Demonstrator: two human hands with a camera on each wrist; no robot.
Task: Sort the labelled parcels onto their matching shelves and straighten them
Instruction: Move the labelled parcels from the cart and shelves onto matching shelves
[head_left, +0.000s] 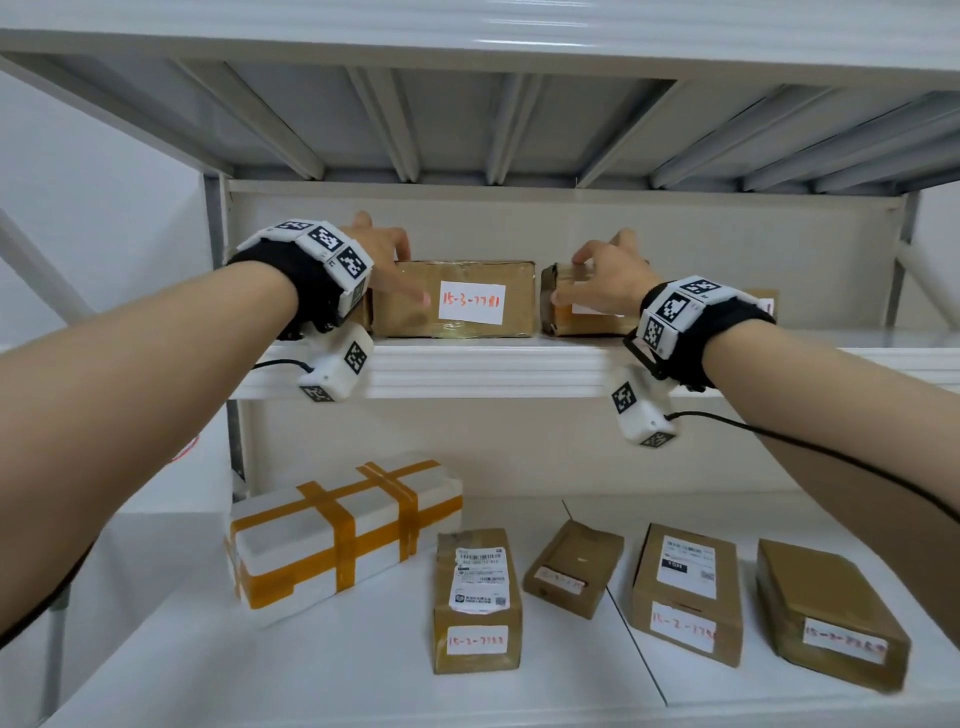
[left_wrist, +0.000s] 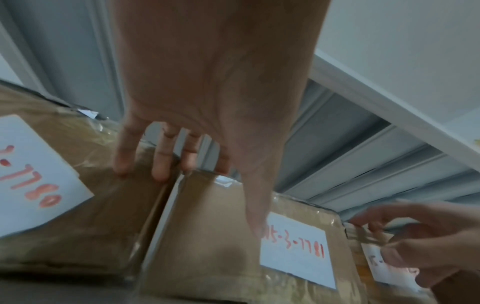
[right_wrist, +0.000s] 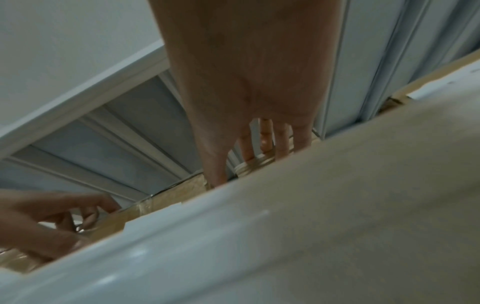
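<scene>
A brown parcel (head_left: 457, 299) with a white label reading 15-3-7781 is seen on the upper shelf (head_left: 467, 369), standing with its label facing out. Its left end is gripped by the left hand (head_left: 382, 260): the thumb is pressed on the front face beside the label, and the fingers (left_wrist: 161, 160) are spread over the top edge. In the left wrist view some of those fingers are laid on a neighbouring parcel (left_wrist: 52, 185) marked with a number ending 7780, which stands touching the first on its left.

Just to the right, a smaller tape-wrapped parcel (head_left: 569, 306) is held by the right hand (head_left: 605, 275), with the thumb against its front and the fingers curled over its top; its label is mostly hidden by the hand. A narrow gap is left between this parcel and the 7781 one. Past the right wrist, part of another box (head_left: 766, 301) is visible on the same shelf.

On the lower shelf (head_left: 363, 649), a white foam box (head_left: 343, 530) bound with orange tape is set at the left, lying at an angle. To its right four brown parcels are laid flat: one (head_left: 477, 597) with a printed shipping label and a handwritten label, a smaller one (head_left: 574, 566) turned askew, a third (head_left: 685, 587) with both kinds of label, and a fourth (head_left: 831, 608) at the far right. Their handwritten numbers cannot be read fully.
</scene>
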